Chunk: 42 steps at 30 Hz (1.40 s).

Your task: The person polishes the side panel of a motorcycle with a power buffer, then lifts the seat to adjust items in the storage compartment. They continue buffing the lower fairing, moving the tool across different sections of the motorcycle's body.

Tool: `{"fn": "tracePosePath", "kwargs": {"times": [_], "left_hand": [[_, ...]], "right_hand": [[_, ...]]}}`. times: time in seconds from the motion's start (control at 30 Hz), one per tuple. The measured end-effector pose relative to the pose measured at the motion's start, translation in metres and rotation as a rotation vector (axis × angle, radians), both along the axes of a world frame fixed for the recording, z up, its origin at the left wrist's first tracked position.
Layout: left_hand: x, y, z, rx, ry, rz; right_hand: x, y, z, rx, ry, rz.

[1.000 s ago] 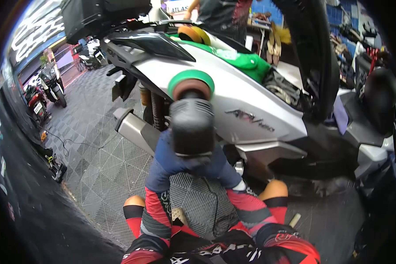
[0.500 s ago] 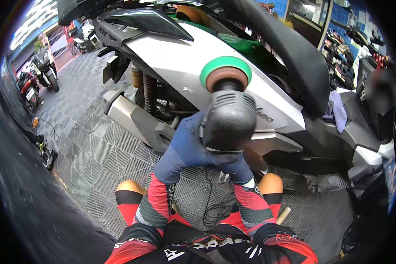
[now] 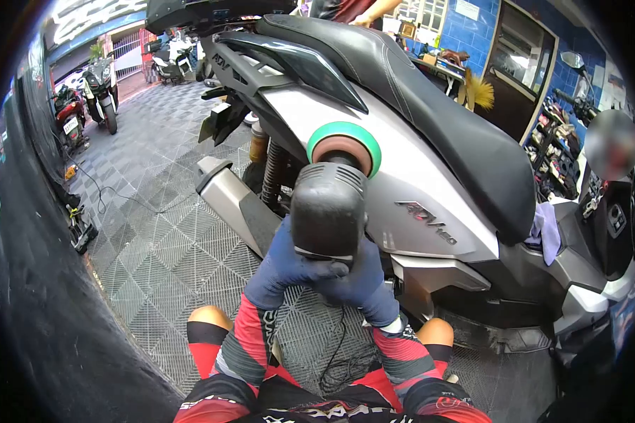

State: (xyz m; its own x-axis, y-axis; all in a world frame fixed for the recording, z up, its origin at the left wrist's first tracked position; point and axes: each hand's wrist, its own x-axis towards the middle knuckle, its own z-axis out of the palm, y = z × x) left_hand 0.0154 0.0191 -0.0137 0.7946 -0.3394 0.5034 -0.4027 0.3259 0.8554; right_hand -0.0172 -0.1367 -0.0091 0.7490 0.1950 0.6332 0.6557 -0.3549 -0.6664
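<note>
Both of my hands wear dark blue gloves and grip a black polisher (image 3: 328,215) from below and behind. My left hand (image 3: 281,262) is closed at its left side, and my right hand (image 3: 367,278) wraps around it from the right. The fingers are partly hidden by the tool's body. At its far end, a green-rimmed polishing pad (image 3: 372,141) faces the silver-white side panel (image 3: 420,187) of a scooter and appears to rest against it. A dark "ADV 160" emblem (image 3: 430,224) shows on the panel, right of the pad.
Above the panel runs the scooter's black seat (image 3: 430,99); its silver exhaust (image 3: 226,194) sticks out at left. A cable (image 3: 339,352) lies coiled between my knees. A purple cloth (image 3: 545,233) hangs by the footboard. Someone's arm (image 3: 379,10) shows behind the scooter; other scooters (image 3: 100,92) stand at left.
The polisher has shifted left along the panel, toward the scooter's rear, uncovering the emblem. My view has shifted too, bringing more of the seat and another person's arm into sight.
</note>
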Motion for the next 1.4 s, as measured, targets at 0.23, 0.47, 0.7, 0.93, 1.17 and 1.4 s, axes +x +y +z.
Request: {"fn": "tracePosePath", "kwargs": {"times": [0.23, 0.47, 0.7, 0.93, 1.17, 1.4], "left_hand": [[0.001, 0.000, -0.014, -0.181, 0.144, -0.149], [-0.025, -0.037, -0.013, -0.105, 0.046, -0.215], [-0.022, -0.026, 0.001, -0.103, 0.039, -0.180], [-0.001, 0.013, 0.003, -0.242, 0.178, -0.216], [-0.014, 0.014, 0.008, 0.014, 0.021, -0.189], [-0.005, -0.020, -0.011, 0.218, -0.195, -0.314]], "right_hand": [[-0.014, 0.002, 0.012, -0.053, 0.145, -0.052], [-0.047, -0.038, -0.010, -0.049, 0.256, -0.015], [-0.038, -0.027, 0.001, -0.094, 0.269, -0.099], [-0.014, 0.023, 0.003, 0.068, 0.172, -0.039], [-0.028, 0.024, -0.046, 0.118, 0.217, -0.124], [-0.051, -0.005, -0.082, -0.051, 0.079, -0.332]]}}
